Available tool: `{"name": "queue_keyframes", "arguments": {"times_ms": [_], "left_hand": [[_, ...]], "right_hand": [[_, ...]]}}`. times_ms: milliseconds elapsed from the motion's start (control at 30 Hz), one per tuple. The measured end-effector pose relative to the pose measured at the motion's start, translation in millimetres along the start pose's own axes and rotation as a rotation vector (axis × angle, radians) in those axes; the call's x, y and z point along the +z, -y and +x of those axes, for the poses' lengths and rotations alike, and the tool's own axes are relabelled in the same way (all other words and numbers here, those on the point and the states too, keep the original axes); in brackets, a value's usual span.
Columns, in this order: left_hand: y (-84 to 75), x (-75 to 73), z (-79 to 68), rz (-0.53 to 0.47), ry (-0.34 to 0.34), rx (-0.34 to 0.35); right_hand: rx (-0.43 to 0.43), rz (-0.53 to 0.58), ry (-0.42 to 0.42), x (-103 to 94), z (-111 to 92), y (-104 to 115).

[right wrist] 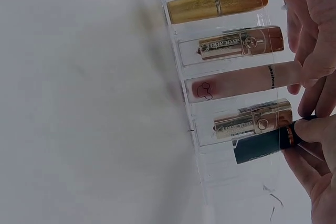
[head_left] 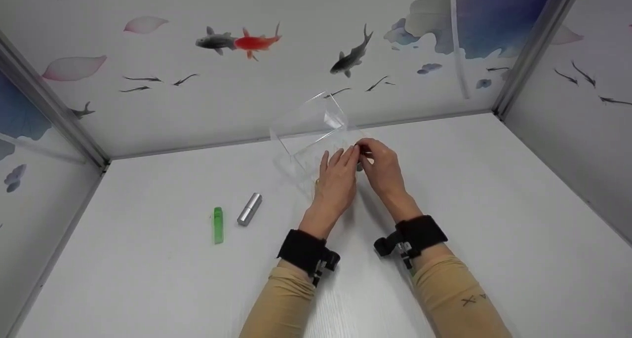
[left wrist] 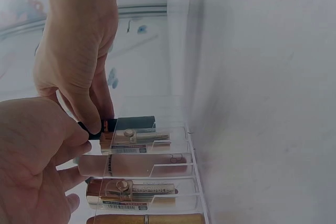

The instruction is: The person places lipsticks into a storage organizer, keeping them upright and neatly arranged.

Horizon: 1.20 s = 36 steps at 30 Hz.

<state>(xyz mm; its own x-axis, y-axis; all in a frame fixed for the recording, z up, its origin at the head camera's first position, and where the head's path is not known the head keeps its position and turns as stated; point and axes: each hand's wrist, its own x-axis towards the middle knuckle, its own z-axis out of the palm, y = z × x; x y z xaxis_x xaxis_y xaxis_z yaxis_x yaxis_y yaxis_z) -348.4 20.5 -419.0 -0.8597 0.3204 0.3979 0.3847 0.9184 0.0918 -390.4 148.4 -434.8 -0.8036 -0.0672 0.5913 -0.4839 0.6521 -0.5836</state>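
Observation:
A clear lipstick organizer (head_left: pixel 316 148) stands near the back of the table. My right hand (head_left: pixel 386 170) pinches the black cap end of a dark green lipstick tube (right wrist: pixel 257 148), whose body reaches into the organizer's end. Beside it, my left hand (head_left: pixel 337 182) has its fingers extended over the tubes, with fingertips close to the dark tube's cap. In the right wrist view, the slots hold a gold tube (right wrist: pixel 218 4), a gold-and-brown lipstick (right wrist: pixel 241 43), a pink tube (right wrist: pixel 241 81) and a second gold-and-brown lipstick (right wrist: pixel 253 120) next to the dark tube.
On the white table (head_left: pixel 163 279), left of my hands, lie a silver tube (head_left: pixel 250 209) and a green translucent tube (head_left: pixel 218 225). A fish-patterned panel (head_left: pixel 217 101) rises along the back edge, with further panels at both sides.

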Motion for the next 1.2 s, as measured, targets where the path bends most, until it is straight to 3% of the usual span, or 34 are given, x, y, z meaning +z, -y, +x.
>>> {"name": "queue_keyframes", "arguments": {"times_ms": [600,1033,1200], "left_hand": [[-1.1,10.1,-2.7,0.034,-0.01,-0.002],[-1.3,18.2,-4.4,0.121,-0.076,0.027],[-2.4,17.7,-4.6,0.104,-0.088,0.028]], "right_hand": [[-0.049,-0.154,0.041,0.8,-3,-3],[-0.034,-0.173,0.069,0.0,-4,-5],[-0.042,-0.189,0.079,-3.0,-3,-4]]}}
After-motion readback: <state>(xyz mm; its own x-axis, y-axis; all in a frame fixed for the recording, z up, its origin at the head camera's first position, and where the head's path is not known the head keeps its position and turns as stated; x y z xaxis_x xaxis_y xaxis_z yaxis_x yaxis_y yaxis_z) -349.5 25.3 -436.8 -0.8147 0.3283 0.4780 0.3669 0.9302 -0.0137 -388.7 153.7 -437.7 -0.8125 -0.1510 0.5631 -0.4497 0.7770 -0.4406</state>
